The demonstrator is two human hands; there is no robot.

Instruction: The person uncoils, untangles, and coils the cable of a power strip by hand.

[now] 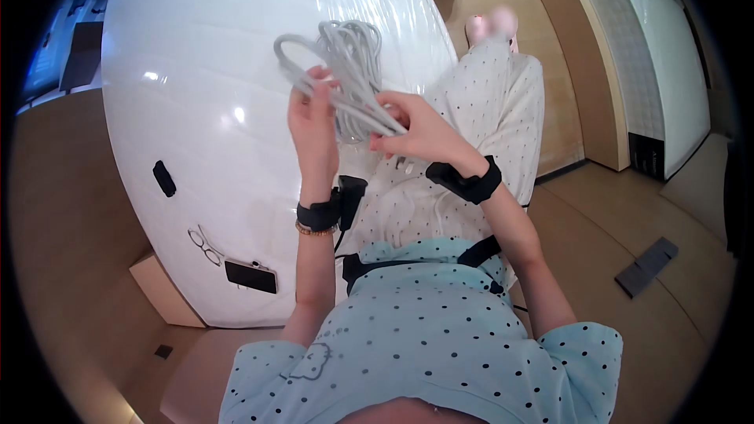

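A grey-white cable (351,43), gathered into long loops, is held up in front of me over my lap and the bed's edge. My left hand (313,118) is closed around some strands on the left side, where one loop bulges outward. On the right, my right hand (420,129) grips the lower end of the bundle between thumb and fingers. A small metallic piece, perhaps a plug, shows just below my right hand; its kind is unclear. Black bands with small devices are strapped around both wrists.
The bed (236,47) has a shiny clear plastic cover. On it lie a phone (251,276), eyeglasses (204,246), a small black object (164,178) and a white item at the far edge. A grey flat piece (646,267) is on the floor to the right.
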